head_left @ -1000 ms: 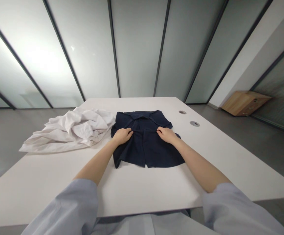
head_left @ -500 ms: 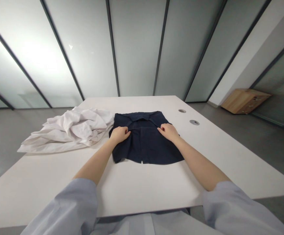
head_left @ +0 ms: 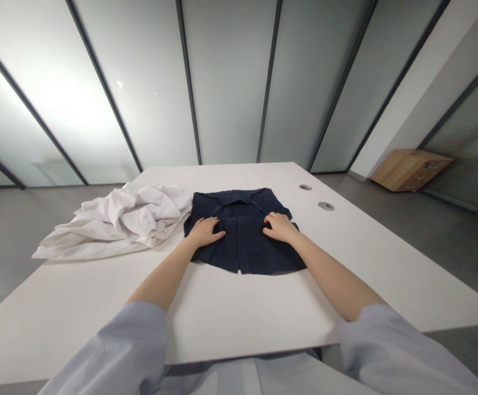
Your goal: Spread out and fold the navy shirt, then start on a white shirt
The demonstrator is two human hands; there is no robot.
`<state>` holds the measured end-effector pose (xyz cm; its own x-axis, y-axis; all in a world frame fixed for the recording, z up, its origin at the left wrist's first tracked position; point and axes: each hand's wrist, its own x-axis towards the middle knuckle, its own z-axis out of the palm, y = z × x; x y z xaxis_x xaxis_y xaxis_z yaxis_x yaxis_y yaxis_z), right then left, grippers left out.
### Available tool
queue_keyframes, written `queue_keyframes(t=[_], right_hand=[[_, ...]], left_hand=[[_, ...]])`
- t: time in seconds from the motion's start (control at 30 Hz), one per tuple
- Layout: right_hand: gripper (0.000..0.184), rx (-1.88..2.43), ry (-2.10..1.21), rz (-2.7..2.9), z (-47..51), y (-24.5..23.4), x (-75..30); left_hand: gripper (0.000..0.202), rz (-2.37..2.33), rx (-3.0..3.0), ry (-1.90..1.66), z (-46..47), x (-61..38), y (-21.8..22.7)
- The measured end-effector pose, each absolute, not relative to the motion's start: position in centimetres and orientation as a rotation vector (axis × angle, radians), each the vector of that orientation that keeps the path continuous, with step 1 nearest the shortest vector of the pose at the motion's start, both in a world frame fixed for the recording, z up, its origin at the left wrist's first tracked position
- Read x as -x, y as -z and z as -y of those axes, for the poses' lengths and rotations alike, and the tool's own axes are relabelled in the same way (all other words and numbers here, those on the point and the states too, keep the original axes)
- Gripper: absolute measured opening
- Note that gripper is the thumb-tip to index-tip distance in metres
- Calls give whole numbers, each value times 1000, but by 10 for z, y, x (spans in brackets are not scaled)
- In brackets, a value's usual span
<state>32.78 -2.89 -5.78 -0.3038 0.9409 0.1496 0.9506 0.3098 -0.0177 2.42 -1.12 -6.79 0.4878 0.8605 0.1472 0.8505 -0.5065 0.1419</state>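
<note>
A dark navy shirt (head_left: 251, 249) lies folded on the white table in front of me, its collar end away from me and a straight band running down the middle. On its left part rests my left hand (head_left: 204, 231), open, with fingers stretched out and the thumb apart. My right hand (head_left: 279, 227) touches the right part of the shirt. Its fingers are a little bent but apart from the thumb, with no cloth pinched between them.
Crumpled white cloth (head_left: 127, 222) is heaped to the left, its far-right side against the shirt. Two round cable holes, the nearer one (head_left: 326, 206) with a grey cover, sit in the table (head_left: 370, 274) at right. A wooden cabinet (head_left: 407, 170) stands on the floor beyond.
Both hands have let go of the shirt's fold and opened onto the cloth. The shirt's near left corner now lies flatter.
</note>
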Motion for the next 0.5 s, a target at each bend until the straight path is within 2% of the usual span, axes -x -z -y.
queue_keyframes(t=[0.2,0.37,0.5], right_hand=[[15,1716,175,2401,28,60,-326],[25,1726,239,2292,31,54,-323],[31,1878,209,2196,34,52,-319]], left_hand=[[39,-1476,-2717,-504,11,-23,66],[30,-1658,-2690,-544,13,-24,60],[35,-1868,-2614,-573,14,-25,56]])
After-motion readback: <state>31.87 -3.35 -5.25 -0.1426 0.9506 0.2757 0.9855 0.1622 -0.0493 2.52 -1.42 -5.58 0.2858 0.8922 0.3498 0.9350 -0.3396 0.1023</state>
